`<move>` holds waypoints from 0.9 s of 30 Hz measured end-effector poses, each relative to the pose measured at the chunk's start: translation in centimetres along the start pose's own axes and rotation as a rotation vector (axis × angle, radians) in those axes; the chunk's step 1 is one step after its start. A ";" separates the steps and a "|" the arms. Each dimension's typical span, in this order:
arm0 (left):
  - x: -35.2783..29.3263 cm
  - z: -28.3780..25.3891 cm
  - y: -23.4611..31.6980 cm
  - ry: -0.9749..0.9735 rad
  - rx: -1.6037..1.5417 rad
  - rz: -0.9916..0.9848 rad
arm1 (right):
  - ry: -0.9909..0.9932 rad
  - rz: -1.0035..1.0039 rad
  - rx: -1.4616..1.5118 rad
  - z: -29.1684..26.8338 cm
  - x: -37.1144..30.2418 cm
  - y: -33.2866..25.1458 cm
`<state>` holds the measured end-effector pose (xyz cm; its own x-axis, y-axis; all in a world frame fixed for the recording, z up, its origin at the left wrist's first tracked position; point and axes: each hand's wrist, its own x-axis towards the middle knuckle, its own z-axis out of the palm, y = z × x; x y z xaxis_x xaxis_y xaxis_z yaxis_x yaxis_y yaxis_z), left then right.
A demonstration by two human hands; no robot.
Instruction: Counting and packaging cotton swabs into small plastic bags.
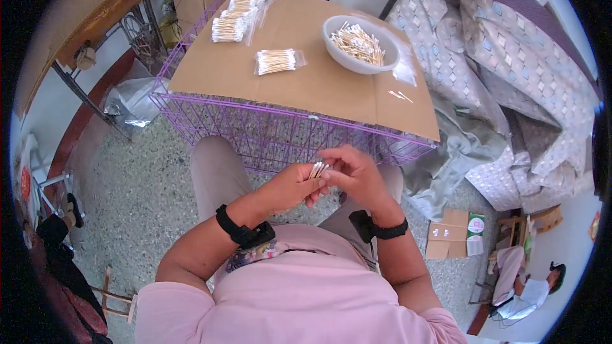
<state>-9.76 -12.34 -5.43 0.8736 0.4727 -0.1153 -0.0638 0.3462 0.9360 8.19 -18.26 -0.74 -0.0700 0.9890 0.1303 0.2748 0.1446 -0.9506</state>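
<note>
In front of my lap, my left hand (294, 185) is closed around a small bundle of cotton swabs (317, 169), whose white tips stick up between the fingers. My right hand (358, 175) meets it from the other side, its thumb and fingertips pinched at the bundle's edge. Beyond the hands, a white bowl (357, 68) holds a heap of loose swabs (358, 43). A clear bag of swabs (278, 62) lies flat left of the bowl. Farther left, several filled bags (236, 20) overlap in a row. A few single swabs (400, 95) rest right of the bowl.
A cardboard sheet (306, 94) covers a purple wire cage (255, 129) as a worktop. Clear plastic bags (406, 71) lie by the bowl. Patterned fabric (433, 32) drapes at the right. A flat carton piece (447, 232) is on the floor, and another person (519, 290) sits beyond it.
</note>
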 end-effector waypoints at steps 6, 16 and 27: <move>0.1 0.0 -0.1 0.017 0.247 -0.024 | -0.050 0.071 -0.077 1.1 0.1 -1.0; -0.3 -0.1 -0.2 0.030 0.159 -0.026 | -0.010 0.130 0.102 0.9 0.0 -0.2; -1.4 -0.9 1.3 0.003 -0.420 -0.135 | 0.073 0.225 0.249 -0.1 0.1 0.2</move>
<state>-11.44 -11.84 -4.38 0.8862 0.4027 -0.2291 -0.1401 0.7042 0.6960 8.35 -18.16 -0.85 0.0369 0.9962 -0.0788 0.0324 -0.0800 -0.9963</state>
